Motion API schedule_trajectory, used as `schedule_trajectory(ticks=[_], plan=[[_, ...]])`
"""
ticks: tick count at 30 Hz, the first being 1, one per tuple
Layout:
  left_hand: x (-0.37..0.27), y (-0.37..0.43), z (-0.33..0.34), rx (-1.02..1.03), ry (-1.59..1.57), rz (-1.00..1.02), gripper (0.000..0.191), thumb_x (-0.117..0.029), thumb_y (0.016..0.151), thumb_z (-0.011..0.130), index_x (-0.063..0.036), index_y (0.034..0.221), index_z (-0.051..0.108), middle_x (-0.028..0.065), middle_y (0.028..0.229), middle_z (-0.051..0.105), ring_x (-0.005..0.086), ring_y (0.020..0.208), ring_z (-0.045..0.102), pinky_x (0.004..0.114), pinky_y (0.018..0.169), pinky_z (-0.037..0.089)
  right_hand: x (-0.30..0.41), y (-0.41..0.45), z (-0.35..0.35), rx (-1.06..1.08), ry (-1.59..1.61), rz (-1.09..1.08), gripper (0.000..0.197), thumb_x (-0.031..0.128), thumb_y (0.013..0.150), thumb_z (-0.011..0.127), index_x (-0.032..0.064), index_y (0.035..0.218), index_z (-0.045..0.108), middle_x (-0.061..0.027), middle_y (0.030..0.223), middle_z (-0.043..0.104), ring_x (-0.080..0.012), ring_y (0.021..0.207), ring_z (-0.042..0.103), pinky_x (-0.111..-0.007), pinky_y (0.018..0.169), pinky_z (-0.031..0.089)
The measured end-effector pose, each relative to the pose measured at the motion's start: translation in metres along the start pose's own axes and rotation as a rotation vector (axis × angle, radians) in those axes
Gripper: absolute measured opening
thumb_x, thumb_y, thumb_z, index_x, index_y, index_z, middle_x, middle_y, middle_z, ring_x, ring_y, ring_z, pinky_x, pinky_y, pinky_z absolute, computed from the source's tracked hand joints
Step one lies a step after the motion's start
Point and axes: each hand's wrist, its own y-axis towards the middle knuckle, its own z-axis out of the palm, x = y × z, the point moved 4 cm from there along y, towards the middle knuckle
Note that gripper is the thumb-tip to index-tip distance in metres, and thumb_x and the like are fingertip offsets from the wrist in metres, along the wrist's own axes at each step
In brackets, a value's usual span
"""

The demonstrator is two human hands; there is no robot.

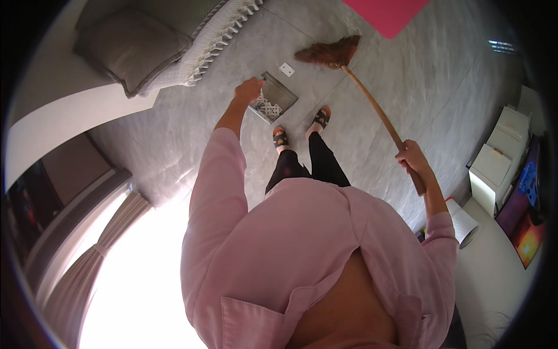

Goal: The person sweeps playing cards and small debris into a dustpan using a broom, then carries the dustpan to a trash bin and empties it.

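Note:
My right hand (412, 156) is closed around the upper part of a wooden broom handle (378, 107). The broom's reddish-brown bristle head (327, 52) rests on the grey floor ahead of my feet. A single playing card (287, 69) lies on the floor between the broom head and a grey dustpan (281, 94). Several loose playing cards (271, 110) lie in the dustpan's near left part. My left hand (249, 90) is at the dustpan's left side, its fingers curled; the hand hides what it grips, perhaps the dustpan's handle.
A bed or sofa with a fringed cover (202, 56) and a grey cushion (130, 48) stands at the upper left. A pink mat (388, 15) is at the top. Cream drawers (490, 163) and a white bin (464, 224) stand right; a tied curtain (98, 253) hangs lower left.

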Motion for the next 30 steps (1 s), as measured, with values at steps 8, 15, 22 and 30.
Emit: schedule_trajectory(ticks=[8,15,22,30], plan=[[0.017,-0.004,0.009,-0.027,0.010,0.110,0.036,-0.037,0.080,0.028,-0.0076,0.090,0.045,0.0113,0.091,0.048,0.0264,0.088,0.047,0.038,0.070,0.038,-0.052,-0.027,0.035,-0.441,-0.792,-0.224,0.028,0.014,0.058,0.056,0.0008,0.077,0.040,-0.0182,0.059,0.052,-0.0341,0.056,0.052,-0.042,0.052,0.041],[0.030,0.023,0.033,0.003,0.005,0.013,0.032,-0.033,0.081,0.026,-0.0083,0.092,0.044,0.0096,0.093,0.046,0.0255,0.090,0.046,0.038,0.070,0.040,-0.018,-0.005,0.078,-0.298,-0.620,-0.181,0.023,0.012,0.059,0.054,-0.0029,0.073,0.043,-0.0223,0.068,0.052,-0.0359,0.068,0.051,-0.041,0.059,0.041],[0.023,0.007,0.008,-0.017,-0.068,-0.050,0.040,-0.041,0.079,0.029,-0.0046,0.088,0.044,0.0146,0.088,0.052,0.0288,0.084,0.050,0.039,0.069,0.039,-0.032,-0.025,0.090,0.154,-0.223,0.019,0.014,0.002,0.057,0.053,0.0008,0.065,0.041,-0.0050,0.043,0.040,-0.0112,0.031,0.039,-0.025,0.025,0.030],[0.021,0.007,0.008,0.008,-0.036,-0.060,0.042,-0.041,0.080,0.028,-0.0046,0.093,0.043,0.0147,0.091,0.051,0.0264,0.085,0.050,0.038,0.071,0.039,-0.032,-0.064,0.057,0.121,-0.161,0.060,0.016,0.002,0.057,0.053,0.0015,0.062,0.037,-0.0048,0.044,0.040,-0.0116,0.031,0.040,-0.025,0.025,0.031]])
